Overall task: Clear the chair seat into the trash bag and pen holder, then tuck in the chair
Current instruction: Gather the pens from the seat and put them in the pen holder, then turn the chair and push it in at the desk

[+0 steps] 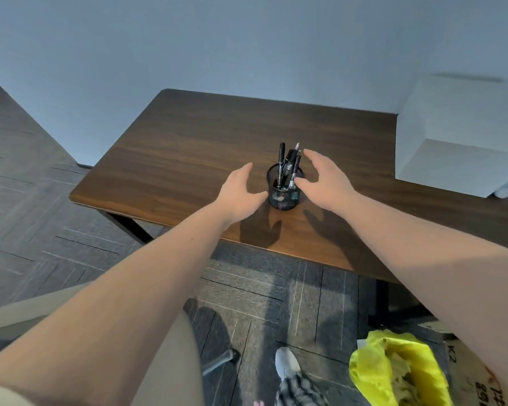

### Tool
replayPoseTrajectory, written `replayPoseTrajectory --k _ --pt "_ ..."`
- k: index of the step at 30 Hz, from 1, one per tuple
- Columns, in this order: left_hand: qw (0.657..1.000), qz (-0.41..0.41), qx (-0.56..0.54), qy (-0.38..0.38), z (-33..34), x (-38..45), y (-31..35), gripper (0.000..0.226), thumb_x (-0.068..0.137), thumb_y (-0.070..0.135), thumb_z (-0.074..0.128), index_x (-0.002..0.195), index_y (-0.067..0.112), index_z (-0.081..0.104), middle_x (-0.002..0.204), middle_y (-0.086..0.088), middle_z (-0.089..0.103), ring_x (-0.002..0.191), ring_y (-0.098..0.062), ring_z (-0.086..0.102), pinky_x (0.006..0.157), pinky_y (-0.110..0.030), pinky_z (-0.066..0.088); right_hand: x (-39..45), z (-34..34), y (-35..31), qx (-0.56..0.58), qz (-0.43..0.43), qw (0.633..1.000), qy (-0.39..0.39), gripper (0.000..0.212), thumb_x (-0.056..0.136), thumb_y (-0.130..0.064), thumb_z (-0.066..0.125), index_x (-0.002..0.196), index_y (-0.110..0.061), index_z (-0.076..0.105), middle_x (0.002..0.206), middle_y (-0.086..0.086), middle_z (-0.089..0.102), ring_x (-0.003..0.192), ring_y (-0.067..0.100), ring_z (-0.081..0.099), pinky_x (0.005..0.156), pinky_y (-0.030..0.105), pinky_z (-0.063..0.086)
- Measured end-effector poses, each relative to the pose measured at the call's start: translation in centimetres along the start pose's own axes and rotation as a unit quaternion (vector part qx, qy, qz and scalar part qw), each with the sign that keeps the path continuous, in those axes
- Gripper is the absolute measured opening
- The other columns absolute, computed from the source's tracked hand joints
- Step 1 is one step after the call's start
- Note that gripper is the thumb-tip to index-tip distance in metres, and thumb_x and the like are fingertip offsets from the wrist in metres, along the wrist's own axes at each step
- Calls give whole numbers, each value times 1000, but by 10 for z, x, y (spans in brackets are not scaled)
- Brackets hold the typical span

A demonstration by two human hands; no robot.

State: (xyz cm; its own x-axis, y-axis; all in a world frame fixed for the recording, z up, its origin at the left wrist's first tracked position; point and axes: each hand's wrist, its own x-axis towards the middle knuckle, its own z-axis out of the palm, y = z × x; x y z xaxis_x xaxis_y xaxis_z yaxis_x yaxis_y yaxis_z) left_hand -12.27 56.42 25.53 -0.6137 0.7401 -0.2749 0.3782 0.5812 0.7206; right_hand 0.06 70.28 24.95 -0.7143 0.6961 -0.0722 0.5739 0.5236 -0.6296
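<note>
A black mesh pen holder (283, 197) with several dark pens (289, 165) stands on the brown wooden desk (188, 148). My left hand (241, 191) hovers open just left of the holder, fingers spread. My right hand (323, 180) is open on the holder's right, its thumb close to the rim; neither hand holds anything. The beige chair seat (170, 361) shows at the lower left, mostly hidden under my left forearm. A yellow-green trash bag (393, 373) with crumpled paper inside sits on the floor at the lower right.
A white box (458, 136) sits on the desk's right end against the pale wall. A cardboard box (475, 376) stands beside the trash bag. My foot in a grey shoe (286, 361) is on the dark carpet tiles between chair and bag.
</note>
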Motion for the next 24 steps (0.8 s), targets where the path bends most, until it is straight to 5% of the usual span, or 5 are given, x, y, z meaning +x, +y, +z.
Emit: replayPoseTrajectory --k 13,24 --pt "995 56 87 -12 -9 -198 -38 72 93 30 55 152 21 14 160 -4 17 147 -23 19 119 -39 21 -225 8 -37 -17 5 1000 -12 69 93 -36 54 151 -24 19 159 -1 23 146 19 22 118 39 24" --pt "988 30 148 28 -11 -313 -61 72 93 34 54 152 23 15 161 -3 15 147 -25 18 120 -43 22 -326 20 -50 -2 -28 998 -49 68 93 -36 53 151 -24 18 159 -2 23 146 20 23 116 40 28"
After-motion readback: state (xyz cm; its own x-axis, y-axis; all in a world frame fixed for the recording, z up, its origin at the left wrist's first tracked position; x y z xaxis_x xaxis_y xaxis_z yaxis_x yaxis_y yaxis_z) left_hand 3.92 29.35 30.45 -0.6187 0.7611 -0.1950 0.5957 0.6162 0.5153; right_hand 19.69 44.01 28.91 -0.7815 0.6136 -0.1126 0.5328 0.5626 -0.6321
